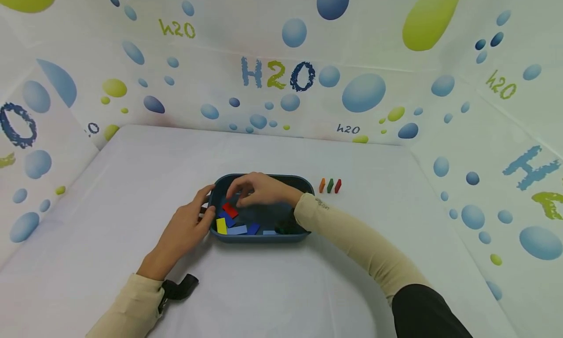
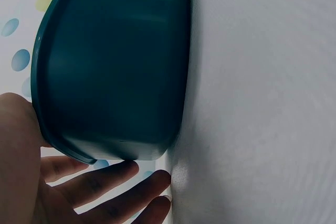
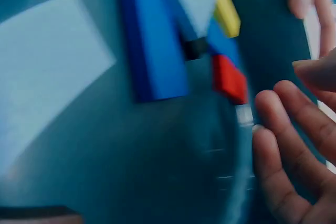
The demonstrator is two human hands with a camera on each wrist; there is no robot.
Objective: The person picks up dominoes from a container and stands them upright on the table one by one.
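Observation:
A dark teal plastic tub (image 1: 259,239) stands on the white cloth. My left hand (image 1: 186,225) holds its left end, with the thumb over the rim and the fingers along the outside wall (image 2: 115,66). Over the tub's interior, my right hand (image 1: 261,189) reaches in from the right, fingers loosely bent and no block between them. Just by its fingertips lies a red block (image 3: 229,80). Beside that are a yellow block (image 1: 221,226), a light blue block (image 1: 237,230) and a dark blue block (image 3: 152,40). Darker pieces at the tub's right end are indistinct, partly behind the right forearm.
Right of the tub, an orange block (image 1: 322,185), a green block (image 1: 330,185) and a red block (image 1: 337,186) stand in a row on the cloth. A patterned curtain (image 1: 272,44) encloses the back and sides. A black strap (image 1: 180,287) sits at my left wrist.

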